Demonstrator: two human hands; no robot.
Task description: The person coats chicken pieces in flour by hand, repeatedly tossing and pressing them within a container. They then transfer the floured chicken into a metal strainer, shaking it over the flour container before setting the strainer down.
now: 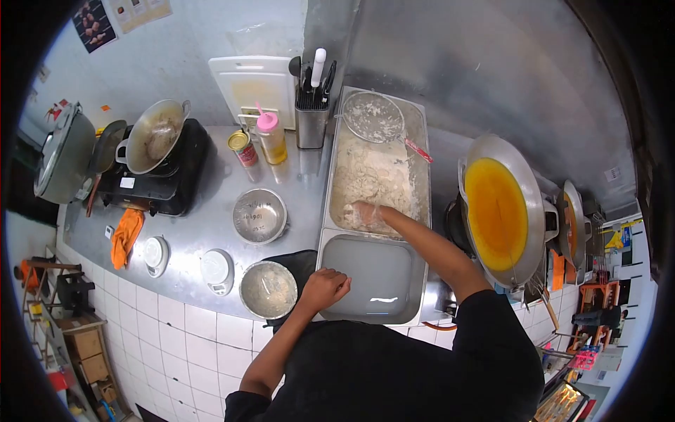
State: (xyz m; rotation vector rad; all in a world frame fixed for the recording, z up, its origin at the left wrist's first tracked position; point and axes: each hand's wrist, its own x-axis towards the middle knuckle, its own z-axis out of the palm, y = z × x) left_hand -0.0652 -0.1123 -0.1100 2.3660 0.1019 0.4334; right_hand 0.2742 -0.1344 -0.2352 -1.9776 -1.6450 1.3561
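My right hand (365,214), dusted white, reaches into the flour (376,172) at the near end of a long metal tray (420,141). Its fingertips are partly buried among floury lumps, so whether they hold anything is hidden. My left hand (328,288) is curled closed, with nothing visible in it, at the left rim of a grey tray of cloudy liquid (373,271). Left of that hand stands a metal bowl with pale, wet-looking contents (268,290). A round sieve (373,117) with a red handle lies across the flour tray's far end, flour bits in its mesh.
To the right are a large wok of orange oil (496,214) and a second pan (570,225). On the left stand an empty steel bowl (259,216), white scales (216,271), a pink-lidded bottle (271,138), a can (242,148), a knife block (312,123) and a stove with a pan (156,137).
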